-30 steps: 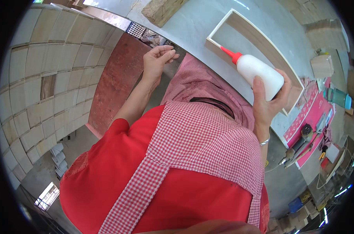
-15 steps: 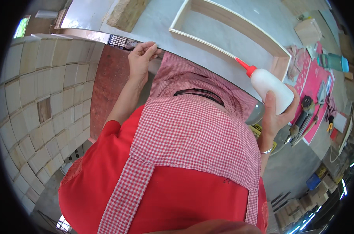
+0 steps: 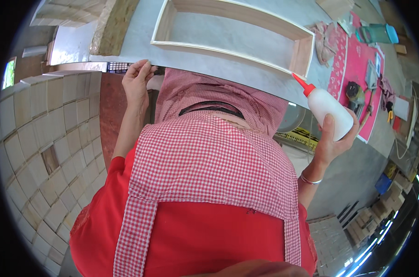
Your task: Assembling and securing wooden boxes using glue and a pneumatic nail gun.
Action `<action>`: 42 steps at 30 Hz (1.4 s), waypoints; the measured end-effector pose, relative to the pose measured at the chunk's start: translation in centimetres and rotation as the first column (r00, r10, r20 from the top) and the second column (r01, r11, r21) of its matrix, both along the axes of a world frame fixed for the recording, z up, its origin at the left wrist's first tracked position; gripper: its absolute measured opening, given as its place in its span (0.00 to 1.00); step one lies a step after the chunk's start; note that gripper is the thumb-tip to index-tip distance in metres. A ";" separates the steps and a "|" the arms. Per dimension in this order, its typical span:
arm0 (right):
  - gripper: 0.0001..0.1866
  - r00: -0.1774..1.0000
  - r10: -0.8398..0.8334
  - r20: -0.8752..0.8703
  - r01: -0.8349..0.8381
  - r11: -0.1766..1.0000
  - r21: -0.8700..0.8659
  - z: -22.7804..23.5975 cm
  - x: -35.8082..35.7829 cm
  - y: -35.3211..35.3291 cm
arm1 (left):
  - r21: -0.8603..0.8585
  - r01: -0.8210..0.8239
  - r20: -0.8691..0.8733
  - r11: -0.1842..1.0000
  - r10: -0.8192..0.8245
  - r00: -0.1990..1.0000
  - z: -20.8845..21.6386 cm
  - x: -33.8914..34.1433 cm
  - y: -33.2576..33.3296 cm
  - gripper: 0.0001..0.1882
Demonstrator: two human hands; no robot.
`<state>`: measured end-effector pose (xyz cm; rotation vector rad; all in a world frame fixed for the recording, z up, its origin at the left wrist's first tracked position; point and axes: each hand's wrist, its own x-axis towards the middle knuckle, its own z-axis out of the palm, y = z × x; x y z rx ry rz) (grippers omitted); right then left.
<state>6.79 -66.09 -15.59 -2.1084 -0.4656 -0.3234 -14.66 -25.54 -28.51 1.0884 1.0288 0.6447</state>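
Note:
A white squeeze bottle (image 3: 330, 113) with a red pointed nozzle is gripped in my right hand (image 3: 335, 141), thumb on one side and fingers round the other. Its tip points at the near right corner of a shallow rectangular wooden frame (image 3: 228, 53) on the grey tabletop (image 3: 140, 34). Whether the tip touches the wood, I cannot tell. My left hand (image 3: 138, 85) is at the near table edge, left of the frame, with thumb and fingers pinched together. Anything between those fingertips is hidden or too small to make out.
Behind my left hand a rough brown block (image 3: 113, 27) stands on the table. Stacked wooden pieces (image 3: 52, 147) form a wall at left. To the right lie a crumpled cloth (image 3: 326, 41), a pink mat (image 3: 355, 64) with tools, and a teal bottle (image 3: 375, 33).
My view has shifted, so the table things appear farther left. The bottle's tip has moved rightward along the frame's near side to its right corner. My left hand stays pinched at the table edge.

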 end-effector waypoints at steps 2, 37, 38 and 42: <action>0.26 1.000 -0.019 0.000 0.019 1.000 -0.017 0.1 0.1 -0.7 | 0.001 0.005 0.007 1.000 -0.005 1.000 0.0 0.0 0.1 0.08; 0.25 0.764 -0.568 0.305 0.617 0.782 -0.088 -6.0 21.4 -3.9 | 0.057 0.012 -0.178 0.998 -0.001 0.984 -6.7 -7.0 9.0 0.13; 0.24 0.751 -0.634 0.187 0.652 0.757 -0.052 -5.0 18.6 -6.8 | 0.070 0.031 -0.203 0.997 -0.016 0.979 -7.5 -7.1 10.1 0.14; 0.25 0.080 -0.932 0.353 0.997 0.066 -0.050 -13.5 0.3 -24.3 | 0.042 0.130 -0.208 0.991 -0.118 0.971 -9.4 -5.0 12.7 0.14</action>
